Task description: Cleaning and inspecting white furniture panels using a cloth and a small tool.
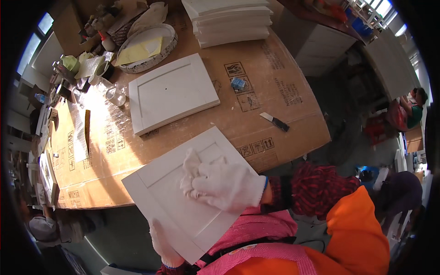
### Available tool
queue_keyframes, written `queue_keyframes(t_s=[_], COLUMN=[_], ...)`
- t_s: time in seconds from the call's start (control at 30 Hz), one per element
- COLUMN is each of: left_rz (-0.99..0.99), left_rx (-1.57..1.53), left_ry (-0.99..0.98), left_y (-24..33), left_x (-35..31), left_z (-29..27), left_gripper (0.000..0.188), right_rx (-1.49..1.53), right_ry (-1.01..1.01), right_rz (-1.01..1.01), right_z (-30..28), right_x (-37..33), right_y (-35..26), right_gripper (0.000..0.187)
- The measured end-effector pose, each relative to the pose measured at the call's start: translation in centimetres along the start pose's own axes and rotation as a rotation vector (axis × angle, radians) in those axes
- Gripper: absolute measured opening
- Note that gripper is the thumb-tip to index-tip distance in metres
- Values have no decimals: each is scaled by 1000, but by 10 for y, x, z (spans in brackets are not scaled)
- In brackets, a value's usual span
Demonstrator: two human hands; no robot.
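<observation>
Knit-gloved right hand [227, 184] on recessed rectangular panel [176, 208]

Glare's blowing out the left of the brown printed-cardboard table cover [307, 133], bright glass windows [32, 54] beyond. White framed rectangular panel [165, 197] at the cover's near edge: softer light, decently sharp. Grey floor [339, 101] right of the cover's murky; fisheye edges go bendy.

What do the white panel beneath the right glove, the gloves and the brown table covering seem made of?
White panel: probably painted wood or fiberboard; smooth, matte, with crisp recessed lines, though the coating hides the core.
Gloves: knitted fabric, perhaps cotton, by their soft, dull, wrinkled look.
Brown table covering: likely cardboard, given its colour and printed packaging symbols; shiny patches suggest plastic film.
</observation>
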State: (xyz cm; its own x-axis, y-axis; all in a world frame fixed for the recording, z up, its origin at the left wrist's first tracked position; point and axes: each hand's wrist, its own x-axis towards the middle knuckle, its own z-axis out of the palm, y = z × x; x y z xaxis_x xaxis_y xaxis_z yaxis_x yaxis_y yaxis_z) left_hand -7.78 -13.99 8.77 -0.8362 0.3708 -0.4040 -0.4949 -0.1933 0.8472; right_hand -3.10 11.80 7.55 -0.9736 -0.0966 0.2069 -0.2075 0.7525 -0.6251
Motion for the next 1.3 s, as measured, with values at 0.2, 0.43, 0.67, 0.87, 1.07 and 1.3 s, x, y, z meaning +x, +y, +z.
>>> queue_keyframes(t_s=[0.2,0.43,0.67,0.87,1.07,1.3], left_rz=[73,232,-35,-1,-68,-86], left_rx=[237,333,-268,-81,-81,-104], left_ry=[99,129,-8,25,15,18], left_y=[-26,-31,0,-16,-27,-33], left_x=[2,-2,-10,1,9,-4], left_z=[-22,-12,38,0,-29,-40], left_gripper=[38,34,38,40,46,42], right_rx=[-432,-21,-146,-31,-256,-9], right_ry=[-9,-270,-116,168,101,-116], right_rz=[175,474,-129,194,586,1], right_z=[-10,-46,-7,2,-16,3], right_x=[-8,-67,-27,-49,-30,10], right_y=[91,18,-95,9,60,-44], right_gripper=[19,27,18,20,30,27])
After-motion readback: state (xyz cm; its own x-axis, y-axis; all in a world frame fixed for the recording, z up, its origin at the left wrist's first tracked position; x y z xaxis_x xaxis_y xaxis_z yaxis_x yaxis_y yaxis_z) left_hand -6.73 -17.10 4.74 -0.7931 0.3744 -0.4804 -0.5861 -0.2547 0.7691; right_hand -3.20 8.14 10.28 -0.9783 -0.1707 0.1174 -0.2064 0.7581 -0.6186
